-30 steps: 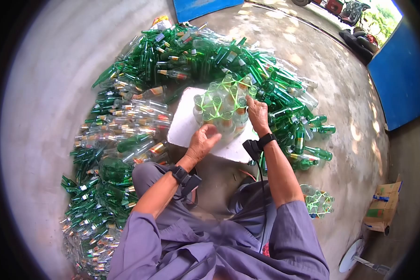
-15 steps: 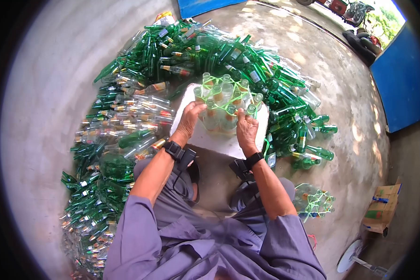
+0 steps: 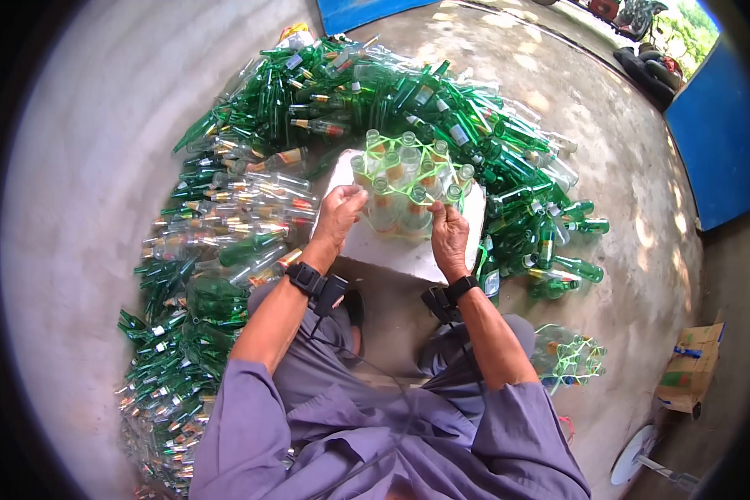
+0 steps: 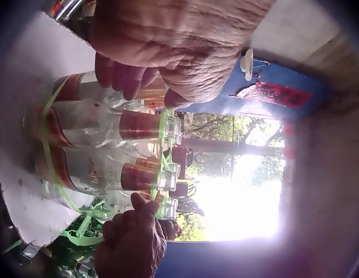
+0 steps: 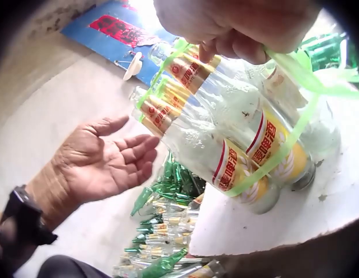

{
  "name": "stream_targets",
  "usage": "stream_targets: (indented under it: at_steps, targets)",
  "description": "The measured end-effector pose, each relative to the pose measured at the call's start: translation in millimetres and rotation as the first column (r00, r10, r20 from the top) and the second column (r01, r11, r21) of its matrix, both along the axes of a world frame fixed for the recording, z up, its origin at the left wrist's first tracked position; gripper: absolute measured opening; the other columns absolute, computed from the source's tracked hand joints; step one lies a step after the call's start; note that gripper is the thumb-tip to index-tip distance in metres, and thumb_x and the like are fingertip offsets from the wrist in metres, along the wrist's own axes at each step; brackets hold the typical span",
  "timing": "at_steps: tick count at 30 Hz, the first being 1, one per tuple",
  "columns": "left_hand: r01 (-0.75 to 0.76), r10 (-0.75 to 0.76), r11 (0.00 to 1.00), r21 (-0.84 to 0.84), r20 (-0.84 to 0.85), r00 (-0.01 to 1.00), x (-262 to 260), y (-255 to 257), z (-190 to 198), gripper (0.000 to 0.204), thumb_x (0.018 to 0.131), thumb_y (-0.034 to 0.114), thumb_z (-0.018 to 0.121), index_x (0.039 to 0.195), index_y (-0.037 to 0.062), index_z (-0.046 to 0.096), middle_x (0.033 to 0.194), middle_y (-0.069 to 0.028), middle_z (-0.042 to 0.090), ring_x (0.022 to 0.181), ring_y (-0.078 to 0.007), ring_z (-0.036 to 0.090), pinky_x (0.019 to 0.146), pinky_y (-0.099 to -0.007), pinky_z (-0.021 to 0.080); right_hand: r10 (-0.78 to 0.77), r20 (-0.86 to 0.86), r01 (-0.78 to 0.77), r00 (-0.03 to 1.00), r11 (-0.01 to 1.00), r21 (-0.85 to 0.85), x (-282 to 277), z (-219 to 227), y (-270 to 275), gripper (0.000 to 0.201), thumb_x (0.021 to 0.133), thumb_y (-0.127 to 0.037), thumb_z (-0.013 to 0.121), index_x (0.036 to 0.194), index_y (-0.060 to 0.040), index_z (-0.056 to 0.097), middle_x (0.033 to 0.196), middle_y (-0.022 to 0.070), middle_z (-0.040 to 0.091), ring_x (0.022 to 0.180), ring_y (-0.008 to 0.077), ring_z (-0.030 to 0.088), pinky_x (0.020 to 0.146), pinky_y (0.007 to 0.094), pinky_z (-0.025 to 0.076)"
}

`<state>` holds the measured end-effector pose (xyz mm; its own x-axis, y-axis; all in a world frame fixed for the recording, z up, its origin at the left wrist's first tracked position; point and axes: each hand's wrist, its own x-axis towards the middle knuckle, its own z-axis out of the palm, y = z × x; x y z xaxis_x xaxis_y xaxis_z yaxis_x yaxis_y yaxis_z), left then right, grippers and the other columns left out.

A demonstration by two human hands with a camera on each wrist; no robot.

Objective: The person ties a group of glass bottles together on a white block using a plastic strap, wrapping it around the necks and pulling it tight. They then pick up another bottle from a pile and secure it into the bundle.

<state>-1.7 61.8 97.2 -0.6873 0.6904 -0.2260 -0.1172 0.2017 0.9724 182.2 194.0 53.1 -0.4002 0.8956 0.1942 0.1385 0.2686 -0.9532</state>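
A bundle of clear glass bottles (image 3: pixel 402 171) stands on a white slab (image 3: pixel 383 254) in front of me. Light green strap (image 5: pixel 295 75) is woven around the necks and circles the lower bodies. Red and yellow labels show in the right wrist view. My right hand (image 3: pixel 450 237) is at the bundle's near right corner, its curled fingers pinching the strap close to a bottle neck. On the near left side, my left hand (image 3: pixel 339 212) is beside the necks. The right wrist view shows that left hand (image 5: pixel 104 165) palm up, fingers loosely bent, holding nothing.
Piles of green and clear bottles (image 3: pixel 225 204) curve around the slab from left to right. Another strapped bundle (image 3: pixel 571 358) stands by my right leg. A cardboard box (image 3: pixel 690 367) lies farther right, near a blue door (image 3: pixel 725 133).
The bundle has turned on the slab. My right hand came down from its right side to the near corner, and my left hand moved up and slightly left, then off the bottles.
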Motion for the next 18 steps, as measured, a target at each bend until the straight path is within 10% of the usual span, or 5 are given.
stream_targets:
  at_steps: [11, 13, 15, 18]
  targets:
    - [0.233, -0.168, 0.967, 0.100, -0.436, 0.884, 42.2, 29.7, 58.4, 0.022, 0.088, 0.015, 0.072, 0.104, 0.0017, 0.067, 0.095, -0.0058, 0.070, 0.084, -0.0165, 0.065, 0.082, -0.0311, 0.052, -0.092, 0.077, 0.078, 0.993, 0.982, 0.174, -1.5, -5.6, -7.4, 0.013, 0.100, -0.014, 0.055, 0.095, -0.0053, 0.063, 0.082, 0.0189, 0.069, 0.072, 0.0387, 0.066, 0.065, 0.0457, 0.050]
    - [0.393, -0.288, 0.914, -0.104, -0.847, 0.447, 43.5, 48.5, 70.4, 0.025, 0.083, 0.012, 0.073, 0.105, 0.0018, 0.067, 0.099, -0.0112, 0.070, 0.095, -0.0256, 0.065, 0.088, -0.0367, 0.052, -0.132, 0.081, 0.121, 0.988, 0.985, 0.125, -6.4, -3.4, -9.1, 0.012, 0.099, -0.014, 0.057, 0.092, -0.0063, 0.063, 0.078, 0.0188, 0.068, 0.070, 0.0398, 0.066, 0.064, 0.0469, 0.050]
    - [0.431, -0.358, 0.886, -0.171, -0.843, 0.402, 44.6, 63.3, 71.9, 0.029, 0.081, 0.014, 0.073, 0.106, 0.0025, 0.069, 0.103, -0.0144, 0.070, 0.103, -0.0317, 0.062, 0.094, -0.0414, 0.050, -0.179, 0.082, 0.171, 0.980, 0.980, 0.103, -9.2, 1.8, -11.3, 0.019, 0.098, -0.019, 0.059, 0.087, -0.0058, 0.067, 0.074, 0.0191, 0.067, 0.068, 0.0407, 0.066, 0.063, 0.0484, 0.050]
    - [0.500, -0.310, 0.830, -0.247, -0.950, 0.044, 44.8, 82.6, 66.0, 0.032, 0.082, 0.023, 0.071, 0.108, 0.0036, 0.070, 0.101, -0.0114, 0.070, 0.098, -0.0306, 0.061, 0.094, -0.0425, 0.048, -0.191, 0.299, 0.210, 0.935, 0.977, -0.035, -10.7, 7.7, -11.2, 0.031, 0.098, -0.028, 0.059, 0.082, -0.0040, 0.069, 0.073, 0.0202, 0.067, 0.069, 0.0417, 0.066, 0.065, 0.0507, 0.050]
